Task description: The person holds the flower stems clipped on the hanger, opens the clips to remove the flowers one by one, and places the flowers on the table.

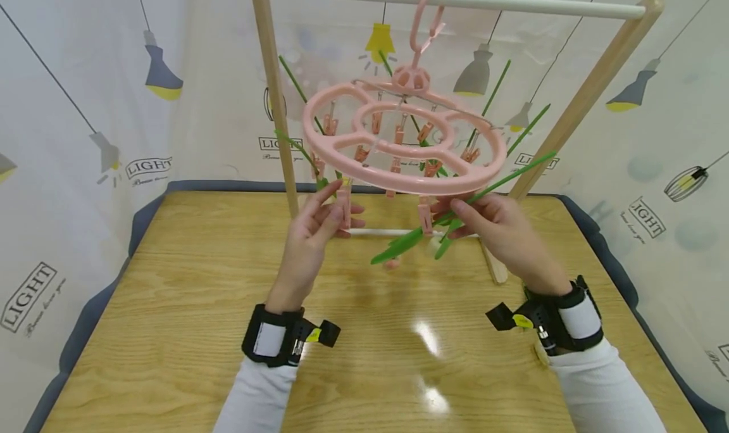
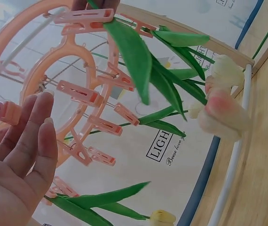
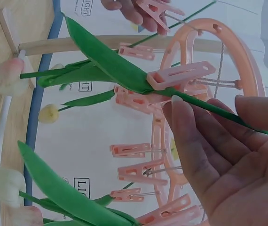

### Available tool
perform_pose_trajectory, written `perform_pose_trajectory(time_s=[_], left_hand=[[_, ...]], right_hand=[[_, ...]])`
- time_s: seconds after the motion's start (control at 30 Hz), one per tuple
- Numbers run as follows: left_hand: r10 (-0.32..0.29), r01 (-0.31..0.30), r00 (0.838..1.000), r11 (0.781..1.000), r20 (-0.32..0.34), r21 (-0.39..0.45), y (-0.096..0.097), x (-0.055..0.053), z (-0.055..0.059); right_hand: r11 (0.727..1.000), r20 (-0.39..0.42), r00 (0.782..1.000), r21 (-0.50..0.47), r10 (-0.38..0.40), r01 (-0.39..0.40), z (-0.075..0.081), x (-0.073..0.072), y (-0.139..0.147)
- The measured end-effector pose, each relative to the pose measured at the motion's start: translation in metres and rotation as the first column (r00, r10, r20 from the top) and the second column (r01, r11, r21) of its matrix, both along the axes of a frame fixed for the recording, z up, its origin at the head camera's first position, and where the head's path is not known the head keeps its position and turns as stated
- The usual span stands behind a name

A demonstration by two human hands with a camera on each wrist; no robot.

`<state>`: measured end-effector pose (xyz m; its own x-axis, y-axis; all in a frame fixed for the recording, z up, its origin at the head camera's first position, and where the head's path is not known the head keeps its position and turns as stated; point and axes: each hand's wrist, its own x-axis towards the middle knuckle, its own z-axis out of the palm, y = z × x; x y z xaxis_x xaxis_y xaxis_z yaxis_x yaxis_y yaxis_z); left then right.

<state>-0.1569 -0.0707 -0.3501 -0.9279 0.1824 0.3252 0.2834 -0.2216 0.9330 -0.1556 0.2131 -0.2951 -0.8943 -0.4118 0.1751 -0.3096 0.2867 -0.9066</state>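
Note:
A round pink drying hanger (image 1: 398,183) hangs by its hook, with several pink clothespins dangling from it. My left hand (image 1: 310,233) pinches one clothespin (image 1: 344,206) at the hanger's near left between thumb and fingers; no flower shows in that pin. At the near right, my right hand (image 1: 509,233) holds the green stem (image 3: 209,107) of an artificial tulip between thumb and fingers. Beside those fingertips, a clothespin (image 3: 183,75) lies across the stem at the leaf base (image 3: 108,59). The tulip's pinkish-white bloom (image 3: 6,76) points downward.
A white rod (image 1: 484,2) on wooden posts (image 1: 598,85) carries the hanger above a wooden table (image 1: 216,332). Other tulips hang head-down from clothespins around the ring, among them a yellow one (image 2: 163,217) and a white one (image 3: 4,186). A printed curtain (image 1: 228,104) encloses the table.

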Motion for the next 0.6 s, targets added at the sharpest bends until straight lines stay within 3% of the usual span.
perform_pose_trajectory(time_s=[0.2, 0.6], left_hand=[[-0.042, 0.043, 0.998, 0.999, 0.053, -0.002, 0.005, 0.001, -0.003], [-0.152, 0.152, 0.988, 0.988, 0.032, -0.002, 0.020, 0.001, -0.003]], right_hand=[[0.999, 0.010, 0.999, -0.028, 0.041, -0.041, 0.002, 0.003, -0.008], [0.999, -0.033, 0.999, 0.030, 0.033, -0.032, 0.005, 0.003, -0.026]])
